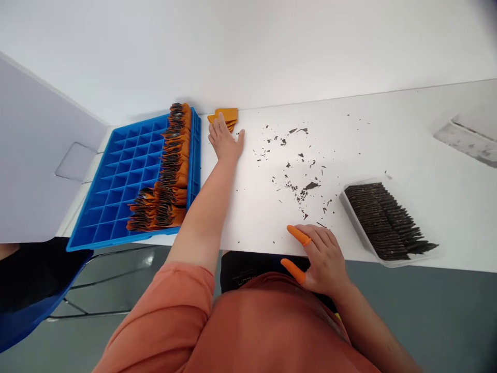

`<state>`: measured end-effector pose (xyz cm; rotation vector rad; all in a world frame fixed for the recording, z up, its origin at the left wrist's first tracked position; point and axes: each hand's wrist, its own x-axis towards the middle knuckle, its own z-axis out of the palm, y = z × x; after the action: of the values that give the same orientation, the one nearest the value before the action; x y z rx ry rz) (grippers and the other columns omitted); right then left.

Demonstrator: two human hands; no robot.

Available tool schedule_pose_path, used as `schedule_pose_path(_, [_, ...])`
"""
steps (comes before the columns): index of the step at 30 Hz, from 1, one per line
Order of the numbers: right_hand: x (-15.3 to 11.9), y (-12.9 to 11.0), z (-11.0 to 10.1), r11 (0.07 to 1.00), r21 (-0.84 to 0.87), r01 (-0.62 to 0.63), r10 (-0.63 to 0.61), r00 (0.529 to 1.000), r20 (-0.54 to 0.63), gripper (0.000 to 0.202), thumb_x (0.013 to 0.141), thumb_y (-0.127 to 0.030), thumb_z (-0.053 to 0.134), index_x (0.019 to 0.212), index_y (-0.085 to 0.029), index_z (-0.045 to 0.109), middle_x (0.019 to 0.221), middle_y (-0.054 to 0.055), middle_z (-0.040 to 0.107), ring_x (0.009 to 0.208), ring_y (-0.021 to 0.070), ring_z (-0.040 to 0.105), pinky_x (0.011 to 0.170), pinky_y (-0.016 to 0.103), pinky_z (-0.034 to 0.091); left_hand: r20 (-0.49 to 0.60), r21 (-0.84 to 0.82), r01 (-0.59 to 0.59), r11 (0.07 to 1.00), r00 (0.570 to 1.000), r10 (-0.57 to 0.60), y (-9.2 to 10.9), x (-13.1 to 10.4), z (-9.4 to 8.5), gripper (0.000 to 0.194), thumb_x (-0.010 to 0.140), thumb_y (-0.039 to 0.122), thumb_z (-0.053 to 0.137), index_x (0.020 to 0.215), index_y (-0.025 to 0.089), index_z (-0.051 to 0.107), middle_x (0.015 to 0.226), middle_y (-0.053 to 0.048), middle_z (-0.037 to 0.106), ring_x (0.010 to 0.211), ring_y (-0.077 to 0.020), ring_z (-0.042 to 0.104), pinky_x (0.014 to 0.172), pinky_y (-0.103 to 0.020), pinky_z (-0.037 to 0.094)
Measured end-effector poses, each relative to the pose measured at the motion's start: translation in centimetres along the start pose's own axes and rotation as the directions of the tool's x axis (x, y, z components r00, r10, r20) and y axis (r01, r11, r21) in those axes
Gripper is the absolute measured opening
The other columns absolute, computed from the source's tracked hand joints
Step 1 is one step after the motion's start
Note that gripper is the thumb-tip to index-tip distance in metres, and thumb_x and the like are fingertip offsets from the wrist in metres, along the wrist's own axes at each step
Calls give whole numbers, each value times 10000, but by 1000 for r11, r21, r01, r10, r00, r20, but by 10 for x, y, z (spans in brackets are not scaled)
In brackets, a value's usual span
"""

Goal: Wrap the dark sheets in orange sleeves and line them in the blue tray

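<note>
At the back of the table, my left hand (225, 140) reaches over a small pile of flat orange packets (227, 115). Its fingers are stretched out and touch or cover the pile's front part. My right hand (324, 256) rests by the table's front edge, thumb and forefinger apart, each wearing an orange finger cot (298, 234); nothing is between them. To its right stands a clear plastic tub (361, 225) filled with rows of thin dark, seaweed-like sheets (382, 220). Dark flakes (310, 185) lie scattered on the white table in front of me.
On the left lies a blue divided crate (132, 242), its right column and some front cells filled with orange packets (180, 150) holding dark pieces. A second clear tub (466, 140) stands at the far right. A white wall (272, 52) closes the back; a blue chair (34, 316) is at lower left.
</note>
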<state>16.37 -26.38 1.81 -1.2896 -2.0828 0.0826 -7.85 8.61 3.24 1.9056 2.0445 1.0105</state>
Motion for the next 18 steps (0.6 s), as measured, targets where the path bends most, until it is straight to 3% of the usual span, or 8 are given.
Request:
schedule_pose_path(3, [1,-1,-1,1000,2,-26,26,999,18,579,1027,-458,667,1526,-189,552,1304,133,766,1179,316,657,1051,499,495,32,48,13,999,999,-14,1,24,13,940,1002,511,711,1760,109,328,1863,-253,198,1751,-484,51,1402,-661,-10])
schedule_pose_path(6, [2,-2,-1,1000,-22,-20,21,999,47,570,1034,-453,661,1525,-179,561,1311,134,768,1183,321,650,1063,501,476,37,25,-21,999,999,20,0,54,28,978,941,538,785,1740,130,393,1858,-231,239,1747,-495,18,1393,-681,-56])
schedule_pose_path(10, [2,-3,0,1000,-11,-11,12,998,66,535,1047,-443,640,1492,-152,585,1305,138,768,1204,316,636,1079,493,464,-28,-57,123,991,992,-124,-9,83,42,914,902,447,804,1707,166,475,1743,-236,464,1653,-537,243,1368,-739,43])
schedule_pose_path(14, [3,-3,2,1000,0,-25,25,999,26,528,1048,-450,630,1494,-174,578,1297,127,775,1191,311,646,1059,490,480,-7,-103,94,990,995,-95,-13,85,40,749,1043,419,581,1744,193,445,1689,-215,545,1593,-498,386,1343,-752,158])
schedule_pose_path(18, [2,0,2,1000,2,-4,4,999,35,533,1045,-458,635,1495,-179,577,1318,127,775,1199,309,659,1072,498,487,27,-140,-15,990,999,19,-8,65,26,670,1082,383,524,1713,158,505,1598,-196,644,1537,-441,490,1337,-666,274])
